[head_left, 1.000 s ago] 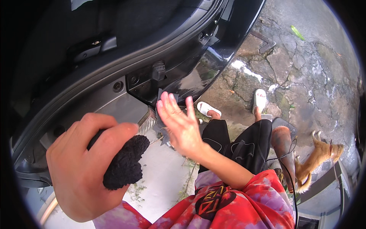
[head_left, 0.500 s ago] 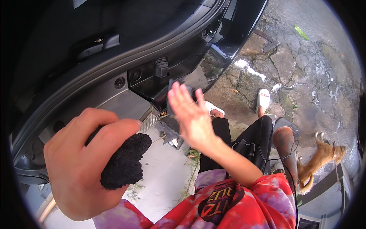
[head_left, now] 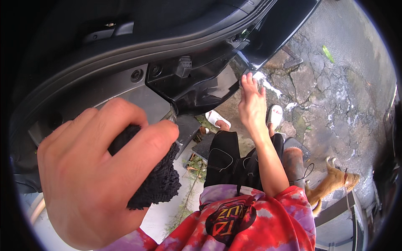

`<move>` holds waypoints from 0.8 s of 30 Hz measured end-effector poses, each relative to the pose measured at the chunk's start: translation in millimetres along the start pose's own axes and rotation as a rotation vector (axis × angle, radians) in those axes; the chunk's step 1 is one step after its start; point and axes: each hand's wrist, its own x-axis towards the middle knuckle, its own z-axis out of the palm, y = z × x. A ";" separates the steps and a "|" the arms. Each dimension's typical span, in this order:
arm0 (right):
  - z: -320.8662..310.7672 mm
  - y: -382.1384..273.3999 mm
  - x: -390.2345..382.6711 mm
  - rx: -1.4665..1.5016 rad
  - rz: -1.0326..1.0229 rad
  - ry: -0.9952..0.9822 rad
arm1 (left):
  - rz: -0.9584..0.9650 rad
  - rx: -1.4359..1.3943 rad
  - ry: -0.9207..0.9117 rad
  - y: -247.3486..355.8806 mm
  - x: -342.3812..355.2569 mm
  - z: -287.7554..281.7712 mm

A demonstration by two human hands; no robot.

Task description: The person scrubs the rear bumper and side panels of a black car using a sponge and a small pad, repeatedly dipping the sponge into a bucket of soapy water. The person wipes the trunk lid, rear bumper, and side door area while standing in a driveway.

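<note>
Close up on the left, my left hand [head_left: 92, 175] is closed around a bunched black cloth [head_left: 161, 180], whose ragged edge hangs out below my thumb. Ahead is the open back of a black car, with its dark lower sill panel [head_left: 197, 90]. My right hand [head_left: 253, 102] reaches forward with nothing in it, fingers extended. Its fingertips come up to the corner of the car's glossy black body panel [head_left: 284, 25]; whether they touch it I cannot tell. A small black rubber stopper [head_left: 183, 67] sits on the sill.
Cracked, wet stone paving [head_left: 326, 92] with white foam patches spreads to the right. A tan dog [head_left: 333, 186] on a leash stands at the lower right, beside a rusty brown post [head_left: 295, 163]. My white slippers [head_left: 274, 115] are on the ground below the car's edge.
My right hand has moved right and slightly forward, to the corner of the car's body. My left hand has shifted a little closer, still gripping the cloth. The view has shifted slightly.
</note>
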 end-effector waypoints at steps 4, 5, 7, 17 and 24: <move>-10.8 -66.1 -19.6 0.321 -0.038 0.038 | -0.055 -0.042 -0.035 -5.9 0.4 -2.1; -8.5 -61.9 -15.1 0.333 -0.033 0.055 | -0.073 -0.054 -0.047 -6.6 0.9 -4.0; 5.8 -17.5 28.3 0.192 0.114 0.129 | -0.060 -0.037 -0.054 -2.6 4.9 -7.2; -2.6 -21.4 37.0 0.146 0.004 0.110 | -0.081 -0.055 -0.132 -7.1 8.8 -11.4; 0.2 -4.3 29.5 0.255 -0.010 0.140 | -0.141 -0.057 -0.229 -0.1 9.7 -17.2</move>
